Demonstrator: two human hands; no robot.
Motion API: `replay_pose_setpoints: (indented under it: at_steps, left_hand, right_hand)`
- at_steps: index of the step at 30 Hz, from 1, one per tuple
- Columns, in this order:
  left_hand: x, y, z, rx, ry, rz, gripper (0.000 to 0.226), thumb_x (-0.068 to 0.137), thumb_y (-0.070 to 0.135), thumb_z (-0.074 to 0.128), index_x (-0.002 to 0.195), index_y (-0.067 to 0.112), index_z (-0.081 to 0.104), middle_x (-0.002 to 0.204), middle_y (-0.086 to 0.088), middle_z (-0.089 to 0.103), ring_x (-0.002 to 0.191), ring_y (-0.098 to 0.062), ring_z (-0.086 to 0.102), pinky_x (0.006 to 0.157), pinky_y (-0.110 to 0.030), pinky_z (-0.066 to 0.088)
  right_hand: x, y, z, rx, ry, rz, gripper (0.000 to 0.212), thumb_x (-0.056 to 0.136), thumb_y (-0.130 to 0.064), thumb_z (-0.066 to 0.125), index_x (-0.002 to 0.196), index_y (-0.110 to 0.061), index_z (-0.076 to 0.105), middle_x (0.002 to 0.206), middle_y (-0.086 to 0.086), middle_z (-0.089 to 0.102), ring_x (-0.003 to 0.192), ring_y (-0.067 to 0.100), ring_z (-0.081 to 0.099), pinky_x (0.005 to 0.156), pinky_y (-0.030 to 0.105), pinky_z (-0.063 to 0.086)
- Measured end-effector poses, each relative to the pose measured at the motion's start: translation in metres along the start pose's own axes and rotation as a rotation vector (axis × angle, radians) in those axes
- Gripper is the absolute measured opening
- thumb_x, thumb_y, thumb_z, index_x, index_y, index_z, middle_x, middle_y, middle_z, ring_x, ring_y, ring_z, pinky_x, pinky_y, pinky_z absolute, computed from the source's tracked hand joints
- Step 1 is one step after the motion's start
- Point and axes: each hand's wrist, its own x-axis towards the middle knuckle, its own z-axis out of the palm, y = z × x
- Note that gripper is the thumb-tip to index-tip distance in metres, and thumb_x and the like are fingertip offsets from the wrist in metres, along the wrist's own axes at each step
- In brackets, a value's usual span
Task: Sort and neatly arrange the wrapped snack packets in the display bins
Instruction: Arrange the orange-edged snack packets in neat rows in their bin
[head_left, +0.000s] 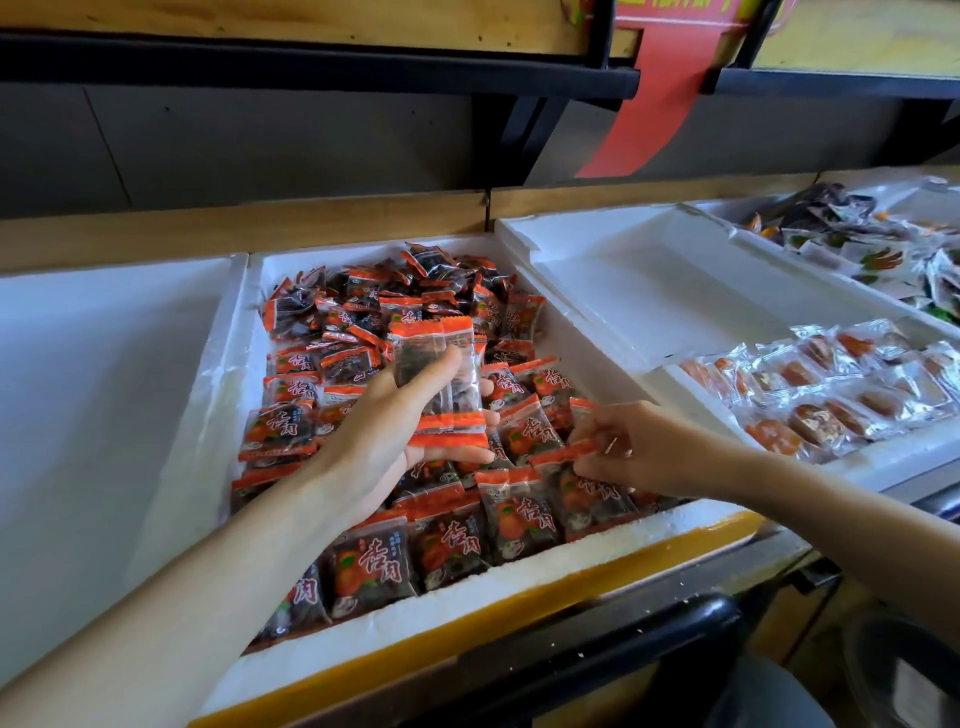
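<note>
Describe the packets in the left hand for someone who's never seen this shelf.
Find the middle white foam bin, packed with orange-edged packets. Above its centre the left hand holds up a small stack of packets. Unlike the rest, it is lifted off the pile and shows its clear back, no printed label.

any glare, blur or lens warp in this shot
Head view: soft even light, no hard shadows; glare glints on the clear-wrapped snacks at right; wide-angle bends the foam bin rim; far-right packets blur; left hand and its held stack look sharp.
</note>
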Motion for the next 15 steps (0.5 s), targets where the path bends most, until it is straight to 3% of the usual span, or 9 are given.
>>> replay_pose_setpoints:
  at_steps: [3, 6, 9, 11, 13, 15]
  left_hand:
    - [-0.001, 0.003, 0.002, -0.039, 0.011, -0.065, 0.041, 0.076, 0.037, 0.058, 0.108, 0.012, 0.064, 0.092, -0.013, 0.074, 0.081, -0.032, 0.073, 0.056, -0.043, 0.059]
    - [-0.009, 0.003, 0.006, -0.051, 0.027, -0.121, 0.028, 0.084, 0.032, 0.058, 0.107, 0.018, 0.064, 0.100, -0.012, 0.071, 0.079, -0.027, 0.073, 0.057, -0.041, 0.059]
    - [-0.014, 0.004, 0.014, 0.017, 0.028, -0.149, 0.031, 0.096, 0.033, 0.049, 0.122, 0.019, 0.057, 0.123, -0.015, 0.061, 0.100, -0.024, 0.066, 0.072, -0.044, 0.061]
    - [-0.018, -0.001, 0.009, 0.068, -0.013, -0.123, 0.041, 0.102, 0.032, 0.040, 0.140, 0.017, 0.045, 0.140, -0.010, 0.053, 0.123, -0.027, 0.054, 0.096, -0.040, 0.051]
    - [-0.020, -0.007, -0.001, -0.039, 0.112, 0.013, 0.048, 0.107, 0.028, 0.023, 0.147, 0.003, 0.032, 0.153, -0.015, 0.036, 0.140, -0.030, 0.036, 0.103, -0.033, 0.038]
    - [-0.019, -0.006, -0.001, 0.037, 0.250, 0.033, 0.052, 0.107, 0.031, 0.018, 0.147, -0.001, 0.029, 0.155, -0.019, 0.031, 0.143, -0.031, 0.032, 0.105, -0.032, 0.035]
  right_hand:
    - [-0.001, -0.005, -0.004, -0.084, 0.120, -0.052, 0.024, 0.080, -0.036, 0.070, 0.100, -0.034, 0.057, 0.094, -0.019, 0.055, 0.080, -0.002, 0.052, 0.070, 0.009, 0.043]
    - [-0.005, -0.032, -0.007, 0.147, 0.319, -0.107, 0.043, 0.079, -0.035, 0.070, 0.117, -0.029, 0.053, 0.101, -0.021, 0.054, 0.084, -0.007, 0.054, 0.072, 0.005, 0.045]
    - [-0.008, -0.070, 0.003, 0.281, 0.295, -0.219, 0.069, 0.076, -0.039, 0.070, 0.136, -0.027, 0.039, 0.119, -0.016, 0.049, 0.094, -0.001, 0.056, 0.086, 0.014, 0.048]
    - [-0.007, -0.086, 0.016, 0.159, 0.250, -0.300, 0.077, 0.076, -0.048, 0.068, 0.141, -0.027, 0.032, 0.126, -0.013, 0.041, 0.105, -0.003, 0.044, 0.089, 0.000, 0.033]
    - [-0.003, -0.096, 0.027, 0.130, 0.232, -0.288, 0.079, 0.077, -0.055, 0.063, 0.142, -0.024, 0.030, 0.130, -0.012, 0.040, 0.115, -0.001, 0.037, 0.083, -0.007, 0.023]
    - [0.000, -0.102, 0.032, 0.182, 0.265, -0.264, 0.069, 0.081, -0.052, 0.061, 0.137, -0.020, 0.038, 0.124, -0.010, 0.046, 0.115, 0.004, 0.043, 0.082, -0.004, 0.028]
